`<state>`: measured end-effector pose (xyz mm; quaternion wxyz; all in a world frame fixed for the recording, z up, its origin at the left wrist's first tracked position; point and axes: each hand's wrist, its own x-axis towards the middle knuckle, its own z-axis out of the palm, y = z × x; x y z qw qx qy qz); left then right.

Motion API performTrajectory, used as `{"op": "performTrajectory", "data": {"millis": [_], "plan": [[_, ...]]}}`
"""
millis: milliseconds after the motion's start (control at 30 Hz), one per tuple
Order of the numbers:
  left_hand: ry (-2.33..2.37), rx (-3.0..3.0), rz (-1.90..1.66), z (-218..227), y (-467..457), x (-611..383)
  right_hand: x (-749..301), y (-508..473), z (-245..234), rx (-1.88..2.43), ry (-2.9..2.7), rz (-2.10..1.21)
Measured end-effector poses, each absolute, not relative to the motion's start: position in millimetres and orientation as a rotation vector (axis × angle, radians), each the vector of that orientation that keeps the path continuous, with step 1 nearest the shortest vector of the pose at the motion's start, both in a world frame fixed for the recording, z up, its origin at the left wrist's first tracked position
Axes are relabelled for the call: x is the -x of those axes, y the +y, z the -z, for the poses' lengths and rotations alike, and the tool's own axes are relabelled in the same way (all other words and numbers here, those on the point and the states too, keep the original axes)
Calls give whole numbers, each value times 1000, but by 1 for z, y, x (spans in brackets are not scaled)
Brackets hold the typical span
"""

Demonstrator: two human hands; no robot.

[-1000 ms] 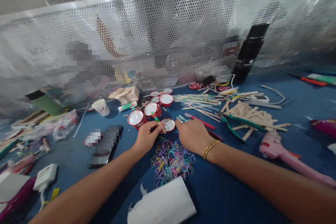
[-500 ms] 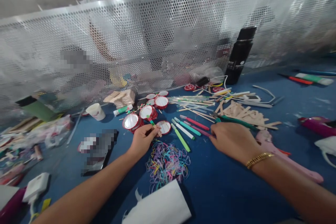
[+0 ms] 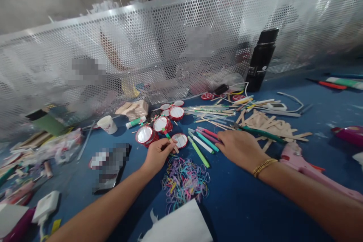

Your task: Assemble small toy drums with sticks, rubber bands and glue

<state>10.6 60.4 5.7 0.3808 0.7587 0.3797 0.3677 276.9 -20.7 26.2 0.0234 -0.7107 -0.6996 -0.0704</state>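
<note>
My left hand (image 3: 156, 155) pinches a flat wooden craft stick (image 3: 169, 139) with green and other coloured bands near its far end. Its fingers are closed beside a white round disc with a red rim (image 3: 180, 140). My right hand (image 3: 239, 146), wearing a gold bracelet, lies over the near ends of a purple marker pen (image 3: 209, 136) and a red marker pen (image 3: 210, 132). Its fingertips are curled at the purple pen; the grip is partly hidden. Teal (image 3: 208, 141), white (image 3: 200, 143) and green (image 3: 200, 154) marker pens lie alongside.
Loose rubber bands (image 3: 185, 181) lie before my hands, with white paper (image 3: 178, 225) nearer. Wooden sticks (image 3: 266, 123), a pink glue gun (image 3: 314, 172) and a black bottle (image 3: 261, 60) are rightward. A phone (image 3: 113, 168) and paper cup (image 3: 107, 124) are leftward. A perforated metal screen (image 3: 170, 56) stands behind.
My right hand has moved left over the pens, and the red and purple pens have shifted left, closer to the others. My left hand still holds the craft stick. The view has shifted slightly.
</note>
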Motion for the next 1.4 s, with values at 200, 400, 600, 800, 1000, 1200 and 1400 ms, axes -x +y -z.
{"op": "performTrajectory", "data": {"millis": [200,400,600,800,1000,1200,1400], "plan": [[954,-1761,-892,-3,61,-12,-277,-10,-36,2190,-2131,257],[988,-1714,-859,-3,63,-11,-279,-1,-34,2226,-2132,251],[987,-1749,-829,-4,64,-11,-287,5,-23,2207,-2152,200],[999,-1732,-844,-2,66,-11,-290,10,-17,2109,-2180,181],[985,-1752,-844,-2,66,-12,-288,9,-11,2032,-2202,175],[994,-1747,-837,-6,65,-12,-288,7,-9,1960,-2212,164],[993,-1767,-832,-3,66,-11,-288,8,-9,1908,-2189,153]]}}
